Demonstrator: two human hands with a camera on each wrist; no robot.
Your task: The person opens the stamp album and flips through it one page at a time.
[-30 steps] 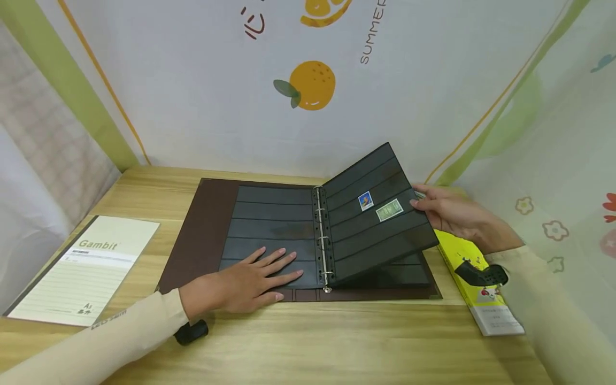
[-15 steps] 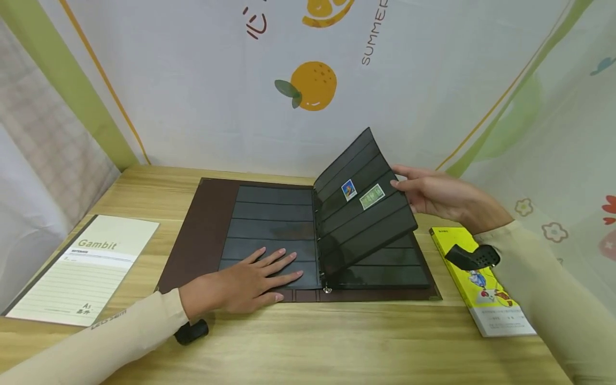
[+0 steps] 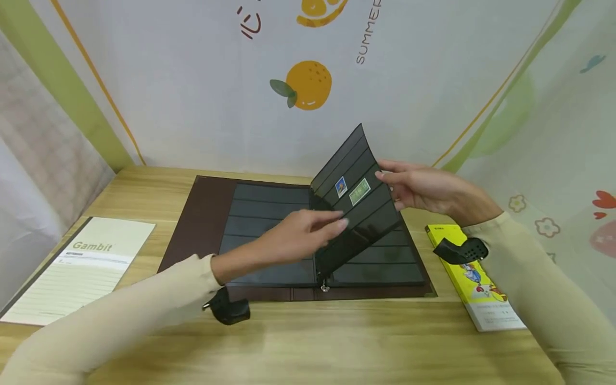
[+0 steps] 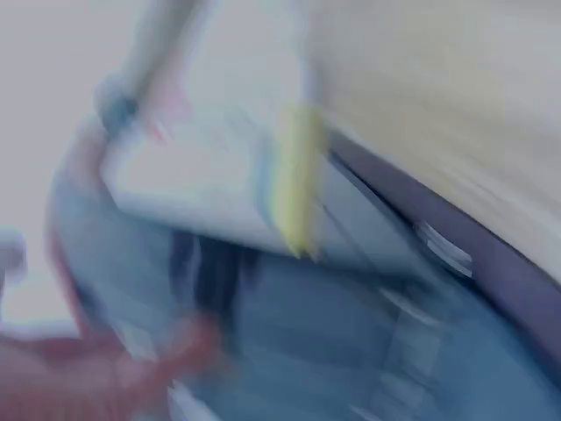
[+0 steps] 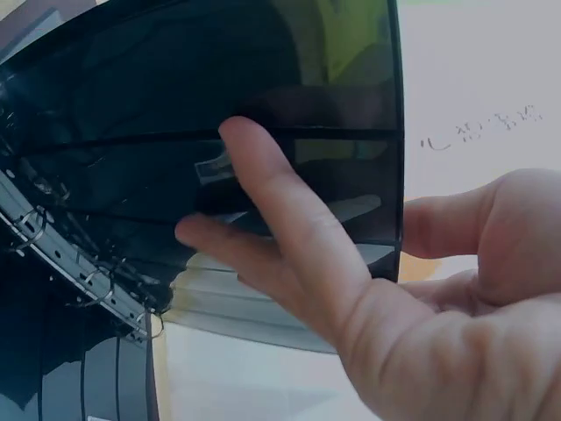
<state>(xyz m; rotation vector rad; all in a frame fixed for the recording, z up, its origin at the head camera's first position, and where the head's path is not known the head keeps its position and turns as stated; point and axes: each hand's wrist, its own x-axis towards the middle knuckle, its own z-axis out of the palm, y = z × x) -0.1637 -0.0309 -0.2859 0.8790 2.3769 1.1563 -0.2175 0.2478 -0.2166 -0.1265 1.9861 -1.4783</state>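
Your right hand (image 3: 423,190) pinches the lifted black page (image 3: 358,203) by its outer edge, keeping it upright over the binder (image 3: 202,214). Your left hand (image 3: 300,232), fingers loosely extended, reaches its face to steady it.

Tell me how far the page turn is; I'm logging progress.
About halfway. The page with two stamps stands lifted off the right side of the album. The right hand holds its edge, the left hand reaches to it. Laying it flat remains.

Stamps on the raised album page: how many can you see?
2. A blue stamp sits higher, nearer the binder rings; a green stamp sits just right of it, one strip lower. The left hand covers part of that page, so others may be hidden.
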